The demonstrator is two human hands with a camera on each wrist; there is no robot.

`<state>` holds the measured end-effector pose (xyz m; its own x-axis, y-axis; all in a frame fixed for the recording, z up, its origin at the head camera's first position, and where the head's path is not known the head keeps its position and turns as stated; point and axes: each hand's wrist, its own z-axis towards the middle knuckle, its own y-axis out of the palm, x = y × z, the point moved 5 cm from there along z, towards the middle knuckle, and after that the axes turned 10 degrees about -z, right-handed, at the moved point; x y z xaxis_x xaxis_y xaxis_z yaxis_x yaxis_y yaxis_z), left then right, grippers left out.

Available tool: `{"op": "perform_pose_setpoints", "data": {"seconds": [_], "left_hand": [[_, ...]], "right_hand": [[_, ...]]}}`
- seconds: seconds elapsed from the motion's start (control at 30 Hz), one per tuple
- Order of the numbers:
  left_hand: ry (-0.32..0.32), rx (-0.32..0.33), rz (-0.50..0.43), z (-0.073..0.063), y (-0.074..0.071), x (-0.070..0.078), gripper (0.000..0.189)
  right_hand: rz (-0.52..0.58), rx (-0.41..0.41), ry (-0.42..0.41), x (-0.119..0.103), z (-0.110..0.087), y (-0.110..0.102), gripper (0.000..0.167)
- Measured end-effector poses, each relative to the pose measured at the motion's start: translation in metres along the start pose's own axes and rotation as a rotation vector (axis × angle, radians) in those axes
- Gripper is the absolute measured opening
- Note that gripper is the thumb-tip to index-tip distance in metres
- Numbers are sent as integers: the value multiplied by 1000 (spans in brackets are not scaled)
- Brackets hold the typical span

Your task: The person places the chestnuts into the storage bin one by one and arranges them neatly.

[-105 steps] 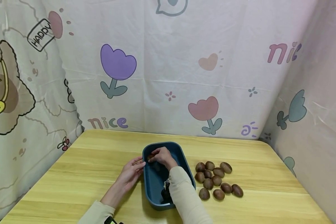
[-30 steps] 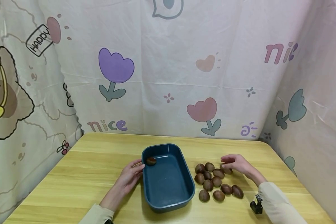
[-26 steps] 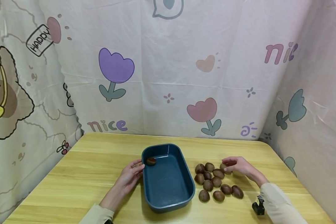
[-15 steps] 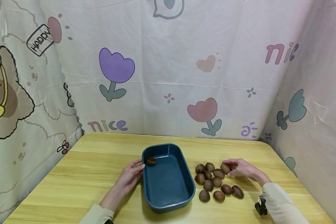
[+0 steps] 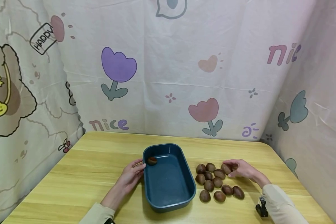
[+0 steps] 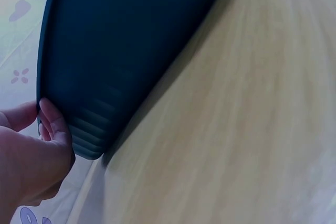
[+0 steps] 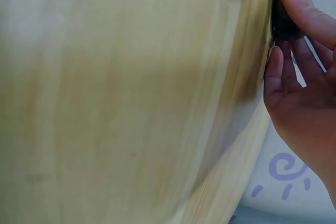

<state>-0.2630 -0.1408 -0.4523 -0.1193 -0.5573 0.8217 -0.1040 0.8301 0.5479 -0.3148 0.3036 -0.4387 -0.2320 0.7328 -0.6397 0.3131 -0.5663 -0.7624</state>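
right fingers: your right hand (image 5: 244,170) pinches a chestnut (image 5: 226,168), narrow gap; can't tell if lifted
chestnut spot: right of the blue bin (image 5: 168,185), apart from it
handling: looks hard, smooth, probably light; may roll or slip, so grip across the fat middle
left fingers: your left hand (image 5: 131,177) pinches the bin's left rim; wall looks stiff
loose chestnuts (image 5: 209,185): grouped right of bin, some close to your pinch; watch for nudging
bin rim: raised edge all round
room: bare wood (image 5: 100,149) left of bin; wide floor inside, one nut (image 5: 152,161) at its far left
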Motion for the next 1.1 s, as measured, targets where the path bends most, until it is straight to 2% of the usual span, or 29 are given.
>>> {"op": "perform_pose_setpoints", "data": {"seconds": [0.37,0.6,0.83,1.1], "left_hand": [[-3,1,-8,1,-1,0,37],[0,2,-7,1,-1,-1,36],[2,0,-8,0,0,-1,37],[15,-2,-18,0,-1,-1,35]], "right_hand": [[-60,4,16,-6,6,-3,60],[-106,37,34,-15,15,-7,59],[-127,63,-11,-45,35,-8,60],[-121,12,-72,-88,59,2,55]]}}
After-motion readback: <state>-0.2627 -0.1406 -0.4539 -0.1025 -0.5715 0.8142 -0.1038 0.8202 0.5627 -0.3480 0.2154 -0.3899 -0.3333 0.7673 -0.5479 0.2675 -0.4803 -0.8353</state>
